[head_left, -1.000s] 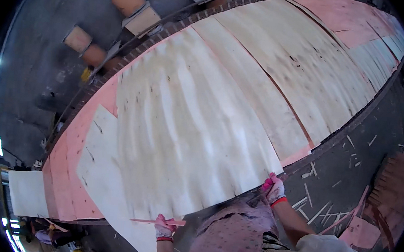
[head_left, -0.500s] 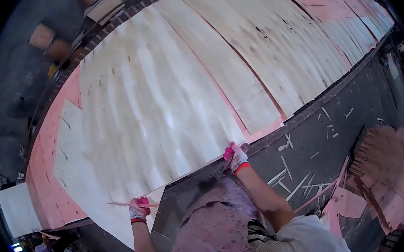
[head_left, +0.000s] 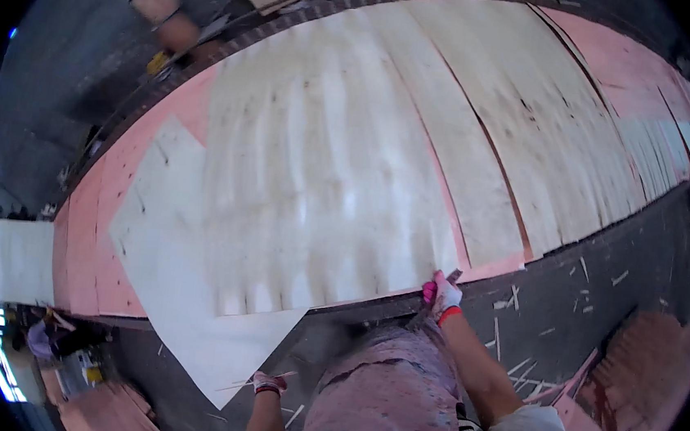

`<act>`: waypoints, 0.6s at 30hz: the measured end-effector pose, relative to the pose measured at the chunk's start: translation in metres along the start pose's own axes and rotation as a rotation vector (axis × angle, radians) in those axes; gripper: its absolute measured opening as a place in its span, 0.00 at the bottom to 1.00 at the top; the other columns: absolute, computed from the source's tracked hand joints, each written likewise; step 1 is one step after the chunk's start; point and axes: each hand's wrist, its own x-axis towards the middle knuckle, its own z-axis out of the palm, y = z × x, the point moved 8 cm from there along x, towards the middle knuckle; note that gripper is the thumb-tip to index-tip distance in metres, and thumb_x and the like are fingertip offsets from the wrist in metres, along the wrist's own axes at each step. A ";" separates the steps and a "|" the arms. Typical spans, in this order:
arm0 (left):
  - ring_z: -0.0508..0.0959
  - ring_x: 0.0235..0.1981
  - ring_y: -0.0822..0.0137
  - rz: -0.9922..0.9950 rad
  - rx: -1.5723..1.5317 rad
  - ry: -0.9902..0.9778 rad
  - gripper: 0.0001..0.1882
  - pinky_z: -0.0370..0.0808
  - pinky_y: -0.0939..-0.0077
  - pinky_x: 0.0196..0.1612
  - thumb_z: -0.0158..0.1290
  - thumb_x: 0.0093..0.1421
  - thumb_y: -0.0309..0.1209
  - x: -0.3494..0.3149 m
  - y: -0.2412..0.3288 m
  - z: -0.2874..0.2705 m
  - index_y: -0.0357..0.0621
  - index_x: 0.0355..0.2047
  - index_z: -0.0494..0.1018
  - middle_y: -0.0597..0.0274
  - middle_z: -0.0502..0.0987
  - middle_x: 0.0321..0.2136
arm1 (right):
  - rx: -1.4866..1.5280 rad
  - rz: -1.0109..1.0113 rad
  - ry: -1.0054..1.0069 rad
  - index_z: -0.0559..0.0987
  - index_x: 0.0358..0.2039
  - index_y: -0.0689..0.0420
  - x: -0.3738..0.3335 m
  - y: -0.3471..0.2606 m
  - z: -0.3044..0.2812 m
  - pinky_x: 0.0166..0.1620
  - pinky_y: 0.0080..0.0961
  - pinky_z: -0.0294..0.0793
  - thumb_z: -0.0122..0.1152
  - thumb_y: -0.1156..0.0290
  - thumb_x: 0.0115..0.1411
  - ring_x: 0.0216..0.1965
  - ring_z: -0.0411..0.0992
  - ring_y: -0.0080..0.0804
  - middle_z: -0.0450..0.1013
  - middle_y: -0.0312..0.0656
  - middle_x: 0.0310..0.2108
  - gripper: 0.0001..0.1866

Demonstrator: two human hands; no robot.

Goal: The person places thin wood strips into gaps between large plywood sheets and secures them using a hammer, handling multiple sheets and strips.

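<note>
My right hand [head_left: 442,294], in a stained glove with a red cuff, grips a dark, flat, blade-like tool [head_left: 455,274] at the near edge of a large, wavy, pale veneer sheet [head_left: 323,181]. Lower down, my left hand [head_left: 270,383] is gloved too and closed round a thin veneer strip [head_left: 289,374]. Beside that hand, a corner of a smooth white veneer sheet [head_left: 172,217] hangs past the edge. This sheet lies askew, partly beneath the wavy one. Pink sheets [head_left: 81,233] show under both.
Pale scraps [head_left: 516,296] litter the dark floor [head_left: 566,317] at right, beside piled reddish-brown veneer [head_left: 642,381]. Narrower pale sheets [head_left: 467,136] with dark gaps lie further right on the long stack. Another person [head_left: 43,339] is at far left, near pink sheets [head_left: 110,412].
My left hand has pulled the strip away from the wavy sheet's edge, toward me. My right hand stays at the edge with the tool. The view has turned left.
</note>
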 end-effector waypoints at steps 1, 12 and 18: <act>0.70 0.27 0.58 -0.018 -0.016 0.003 0.20 0.71 0.65 0.30 0.44 0.56 0.48 -0.002 -0.006 0.000 0.45 0.38 0.65 0.56 0.69 0.27 | -0.097 0.009 0.014 0.70 0.33 0.56 0.004 -0.001 -0.005 0.14 0.28 0.63 0.62 0.63 0.58 0.13 0.65 0.30 0.69 0.39 0.17 0.12; 0.70 0.22 0.56 -0.162 -0.269 -0.380 0.21 0.68 0.61 0.23 0.40 0.55 0.48 0.028 0.021 0.028 0.41 0.36 0.65 0.53 0.70 0.24 | -0.691 -0.060 -0.121 0.75 0.27 0.58 -0.031 -0.050 -0.014 0.18 0.26 0.66 0.61 0.56 0.58 0.13 0.66 0.28 0.70 0.38 0.16 0.16; 0.68 0.24 0.57 -0.294 -0.071 -0.230 0.17 0.64 0.59 0.30 0.37 0.54 0.45 0.078 0.049 0.012 0.46 0.33 0.66 0.53 0.70 0.24 | -0.525 -0.069 -0.138 0.75 0.29 0.59 -0.048 -0.024 -0.049 0.19 0.22 0.67 0.62 0.61 0.56 0.16 0.68 0.28 0.72 0.40 0.19 0.13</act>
